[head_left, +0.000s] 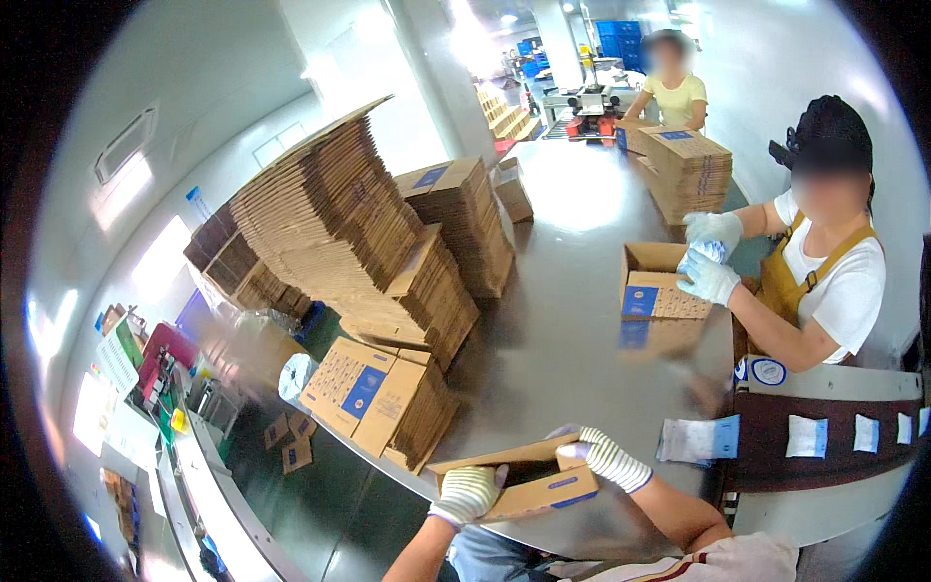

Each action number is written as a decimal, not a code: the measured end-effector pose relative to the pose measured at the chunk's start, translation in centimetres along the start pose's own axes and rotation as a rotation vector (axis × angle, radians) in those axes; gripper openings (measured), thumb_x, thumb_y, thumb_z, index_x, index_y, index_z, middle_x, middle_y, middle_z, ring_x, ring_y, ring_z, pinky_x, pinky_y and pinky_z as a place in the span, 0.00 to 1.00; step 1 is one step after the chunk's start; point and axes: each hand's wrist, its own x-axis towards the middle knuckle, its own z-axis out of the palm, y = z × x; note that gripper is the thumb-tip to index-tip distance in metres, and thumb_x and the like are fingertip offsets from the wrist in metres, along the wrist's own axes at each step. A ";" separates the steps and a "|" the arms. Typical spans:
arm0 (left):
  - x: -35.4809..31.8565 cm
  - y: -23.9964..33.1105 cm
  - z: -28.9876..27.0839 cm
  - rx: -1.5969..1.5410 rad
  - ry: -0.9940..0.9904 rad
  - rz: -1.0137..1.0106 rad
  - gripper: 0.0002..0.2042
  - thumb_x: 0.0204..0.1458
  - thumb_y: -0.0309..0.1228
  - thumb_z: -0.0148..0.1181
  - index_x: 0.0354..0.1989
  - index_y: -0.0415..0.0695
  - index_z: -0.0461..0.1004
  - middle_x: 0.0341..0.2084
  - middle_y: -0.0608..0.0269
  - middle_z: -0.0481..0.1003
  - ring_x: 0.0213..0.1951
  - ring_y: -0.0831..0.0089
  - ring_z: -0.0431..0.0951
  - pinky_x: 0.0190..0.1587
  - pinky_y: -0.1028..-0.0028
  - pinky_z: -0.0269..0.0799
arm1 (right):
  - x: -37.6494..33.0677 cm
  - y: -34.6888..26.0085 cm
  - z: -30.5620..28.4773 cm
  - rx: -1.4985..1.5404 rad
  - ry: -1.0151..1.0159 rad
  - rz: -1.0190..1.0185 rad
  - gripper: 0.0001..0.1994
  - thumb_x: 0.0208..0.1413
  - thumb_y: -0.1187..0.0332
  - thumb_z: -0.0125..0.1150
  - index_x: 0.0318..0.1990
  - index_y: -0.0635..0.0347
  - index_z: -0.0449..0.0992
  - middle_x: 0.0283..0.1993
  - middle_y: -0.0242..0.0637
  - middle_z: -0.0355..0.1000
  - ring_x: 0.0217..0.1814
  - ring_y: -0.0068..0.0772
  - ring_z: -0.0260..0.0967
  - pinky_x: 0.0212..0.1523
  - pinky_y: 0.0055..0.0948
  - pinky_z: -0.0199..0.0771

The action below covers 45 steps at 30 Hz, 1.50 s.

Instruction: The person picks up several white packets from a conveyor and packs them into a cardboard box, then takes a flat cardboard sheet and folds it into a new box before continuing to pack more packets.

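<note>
At the table's near edge I hold a brown cardboard box [538, 497] with both hands, partly opened out with a dark gap showing between its panels. My left hand [468, 493], in a striped knit glove, grips its left end with the thumb over the edge. My right hand [609, 458], gloved alike, is closed on the upper right corner. A blue patch shows on the box's lower panel. Just beyond my left hand stands a stack of flattened boxes [393, 407]. Right of my right hand lies a white and blue packet [698, 439].
Tall piles of flattened cartons [320, 213] line the left side of the metal table [548, 359]. Across at right, a co-worker in white gloves holds a packet over an open box [664, 296]. A dark conveyor belt [756, 466] carries several packets. Another person [674, 97] stands farther back.
</note>
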 end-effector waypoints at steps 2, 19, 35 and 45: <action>-0.2 -0.2 1.0 -0.003 0.072 0.023 0.21 0.58 0.45 0.43 0.30 0.41 0.78 0.26 0.47 0.77 0.31 0.50 0.77 0.37 0.55 0.71 | -1.3 -0.9 0.5 0.060 0.070 0.031 0.30 0.49 0.59 0.65 0.56 0.66 0.65 0.51 0.40 0.68 0.55 0.32 0.63 0.58 0.30 0.62; -4.3 4.3 -0.2 -0.062 0.227 0.228 0.30 0.43 0.47 0.64 0.49 0.38 0.66 0.35 0.51 0.74 0.39 0.56 0.77 0.42 0.64 0.72 | -3.0 -1.1 3.9 -0.724 0.292 -0.232 0.39 0.46 0.67 0.70 0.63 0.63 0.54 0.53 0.45 0.64 0.52 0.33 0.63 0.53 0.32 0.68; -4.2 4.9 -0.1 -1.658 0.467 0.130 0.34 0.49 0.38 0.66 0.60 0.37 0.56 0.50 0.50 0.70 0.55 0.65 0.68 0.57 0.67 0.66 | -6.4 -7.2 9.1 -0.929 0.564 -0.517 0.33 0.46 0.59 0.69 0.56 0.68 0.62 0.50 0.48 0.68 0.52 0.45 0.66 0.55 0.42 0.65; -5.2 4.1 20.5 -2.561 -0.161 -0.073 0.23 0.52 0.22 0.59 0.57 0.41 0.63 0.54 0.56 0.68 0.54 0.64 0.70 0.58 0.63 0.69 | -1.3 -1.0 12.6 -1.784 0.157 -0.551 0.28 0.38 0.43 0.64 0.36 0.60 0.75 0.32 0.41 0.69 0.37 0.43 0.66 0.38 0.43 0.62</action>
